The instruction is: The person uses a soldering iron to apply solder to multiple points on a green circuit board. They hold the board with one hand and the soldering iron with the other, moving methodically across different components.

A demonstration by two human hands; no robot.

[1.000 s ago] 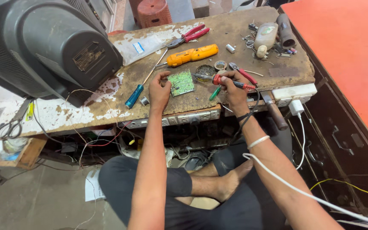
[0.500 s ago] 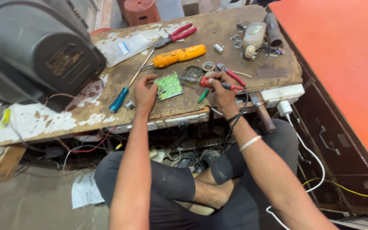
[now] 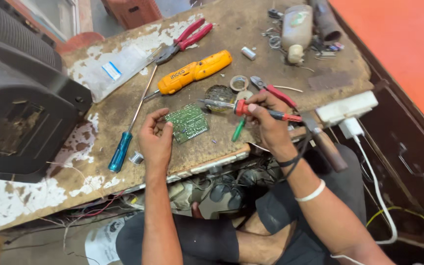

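On the worn workbench [image 3: 123, 105], the green circuit board [image 3: 188, 122] lies near the front edge. Our left hand [image 3: 155, 142] grips its left side; our right hand [image 3: 269, 122] clasps the red soldering iron [image 3: 251, 109], tip just above the board. We should pin the board flat and touch only one joint.
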